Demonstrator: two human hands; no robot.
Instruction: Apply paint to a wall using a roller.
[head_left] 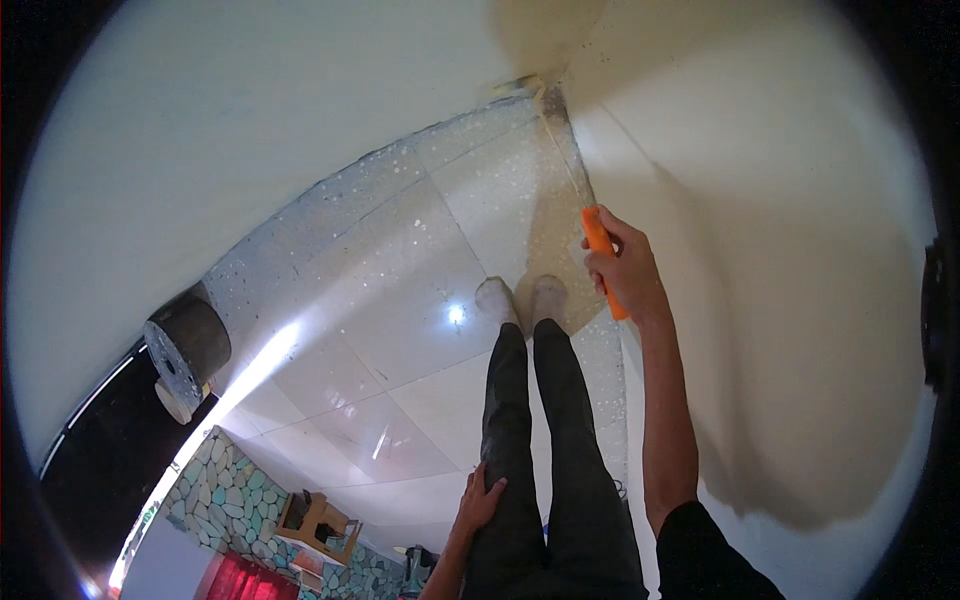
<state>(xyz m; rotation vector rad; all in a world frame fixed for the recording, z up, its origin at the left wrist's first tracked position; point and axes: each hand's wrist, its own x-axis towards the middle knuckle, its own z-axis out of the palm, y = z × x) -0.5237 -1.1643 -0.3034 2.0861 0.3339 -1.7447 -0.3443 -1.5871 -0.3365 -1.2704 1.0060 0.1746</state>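
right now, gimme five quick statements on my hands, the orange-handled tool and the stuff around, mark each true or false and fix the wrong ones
1. The right hand grips the orange handle. True.
2. Both hands are on the handle. False: the left hand rests against a dark trouser leg.
3. The tool's far end is by a room corner. True.
4. The dark cylindrical container is right of the feet. False: it is to their left.
5. The tiled floor is speckled with pale spots. True.
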